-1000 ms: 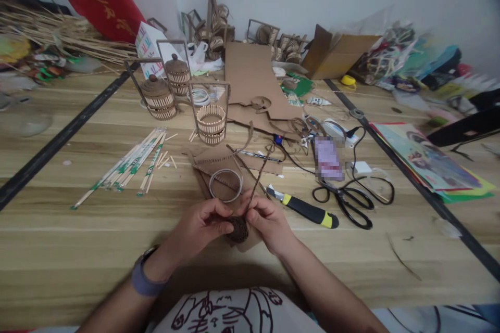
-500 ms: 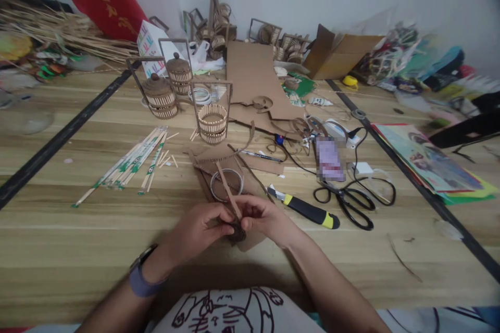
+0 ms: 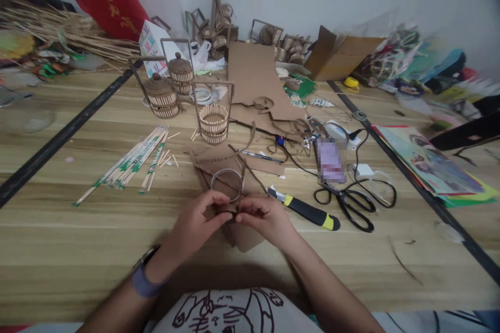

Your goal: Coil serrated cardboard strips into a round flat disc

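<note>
Fingers (image 3: 219, 217) of both my hands are pinched together on a small dark coil (image 3: 230, 215), mostly hidden btwn the fingertips. Left hand (image 3: 197, 226) grips it from the left, thumb and index closed on it; right hand (image 3: 265, 218) grips it from the right, same narrow pinch. A thin strip (image 3: 241, 182) runs up from the coil, away from me. Coil sits just above a cardboard sheet (image 3: 246, 239) on the table (image 3: 78, 239), w/ a wire ring (image 3: 226, 183) just beyond my fingers. Yellow-black knife (image 3: 307, 210) lies right of my right hand, scissors (image 3: 346, 203) further right. Chopsticks (image 3: 133, 164) are well off to the left; a small basket (image 3: 213, 124) stands further back.
</note>
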Tool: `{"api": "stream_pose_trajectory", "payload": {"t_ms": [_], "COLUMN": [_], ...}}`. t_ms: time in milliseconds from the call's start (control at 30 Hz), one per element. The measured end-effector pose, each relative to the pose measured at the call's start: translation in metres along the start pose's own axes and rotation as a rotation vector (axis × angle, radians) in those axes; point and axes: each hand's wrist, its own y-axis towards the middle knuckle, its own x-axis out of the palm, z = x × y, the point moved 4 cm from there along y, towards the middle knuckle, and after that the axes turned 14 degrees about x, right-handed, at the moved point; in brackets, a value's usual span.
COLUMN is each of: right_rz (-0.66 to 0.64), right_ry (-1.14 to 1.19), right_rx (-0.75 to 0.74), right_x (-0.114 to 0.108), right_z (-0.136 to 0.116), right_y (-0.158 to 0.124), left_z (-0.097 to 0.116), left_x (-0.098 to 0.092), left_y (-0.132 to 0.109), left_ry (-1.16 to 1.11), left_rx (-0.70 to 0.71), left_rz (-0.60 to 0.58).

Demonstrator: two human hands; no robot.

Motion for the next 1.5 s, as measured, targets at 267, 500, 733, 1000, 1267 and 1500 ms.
{"api": "stream_pose_trajectory", "payload": {"t_ms": [267,500,733,1000,1267,1500], "right_rz": [0.129,0.056,0.007,0.190,0.331,0.210], "right_ry": [-0.084,-0.228,-0.333,-0.290,-0.304,-0.350], "right_rx": [-0.112,-0.229,-0.305,-0.194,-0.214,-0.325], "right_x": [-0.003,-0.001,0.006,0.007,0.003,0.011], "right_z": [-0.002,-0.012,-0.005,-0.004,0.000,0.002], "right_y": [-0.004,-0.005,-0.005,-0.007,-0.008,-0.010], "left_z": [-0.004,0.003,0.007,0.008,-0.005,0.003], "left_x": [-0.003,-0.002,0.001,-0.002,0.014,0.017], "left_y": [-0.001,0.000,0.001,-0.002,-0.006,-0.005], "left_ry": [-0.030,0.161,0.267,0.279,0.262,0.274], "left_rx": [-0.015,0.165,0.318,0.282,0.217,0.298], "left_rz": [-0.010,-0.077,-0.167,-0.026,-0.071,-0.130]}}
